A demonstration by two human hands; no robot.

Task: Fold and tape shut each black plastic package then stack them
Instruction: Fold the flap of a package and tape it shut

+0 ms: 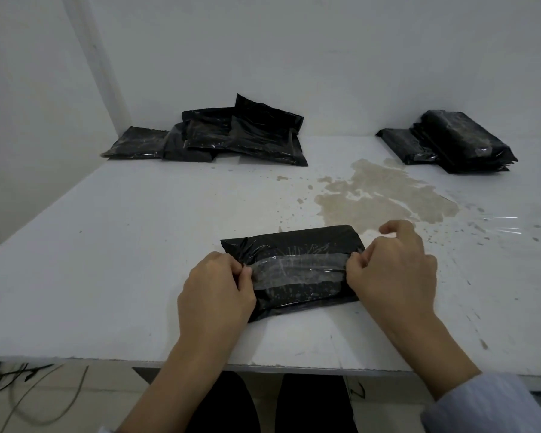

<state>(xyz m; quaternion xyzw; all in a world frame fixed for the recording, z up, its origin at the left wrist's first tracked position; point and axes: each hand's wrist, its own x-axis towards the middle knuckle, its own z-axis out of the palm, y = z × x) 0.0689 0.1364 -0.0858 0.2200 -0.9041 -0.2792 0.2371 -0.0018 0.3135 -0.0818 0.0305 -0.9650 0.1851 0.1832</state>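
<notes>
White table (107, 245) with brown stain (381, 195), white walls (294, 57), corner

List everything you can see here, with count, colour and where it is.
package: one, black, near table edge, between both hands
tape strip: one, clear, across that package
loose pile of packages: several, black, far left
stack of packages: several, black, far right
stain: one, brownish, right of centre
table: one, white
cables: dark and grey, floor, lower left
left hand: pinches tape's left end
right hand: pinches tape's right end
</notes>
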